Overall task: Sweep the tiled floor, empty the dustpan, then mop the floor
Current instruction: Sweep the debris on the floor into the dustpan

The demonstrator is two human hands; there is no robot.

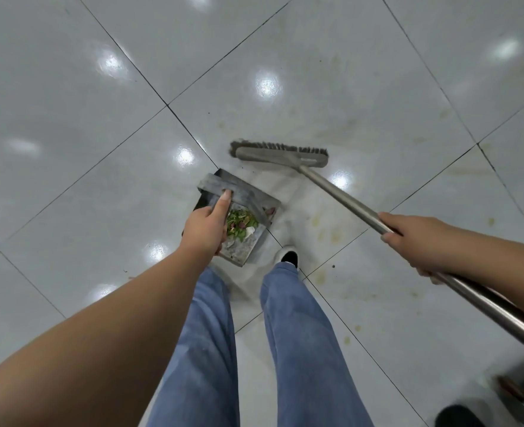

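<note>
My left hand [207, 228] grips the grey metal dustpan [242, 198] by its top bar, holding it just above the tiled floor [70, 195] in front of my feet. Green leaves and reddish scraps [242, 224] lie inside the pan. My right hand [408, 232] is closed around the metal handle [344, 198] of a broom. The broom's grey head [280, 154] rests bristles-down on the floor, just beyond and to the right of the dustpan.
Yellowish stains [325, 229] and a few dark specks mark the glossy white tiles on the right side. My legs in blue jeans and one white shoe [287, 257] stand just behind the dustpan. A dark blurred object [513, 389] sits at the bottom right corner.
</note>
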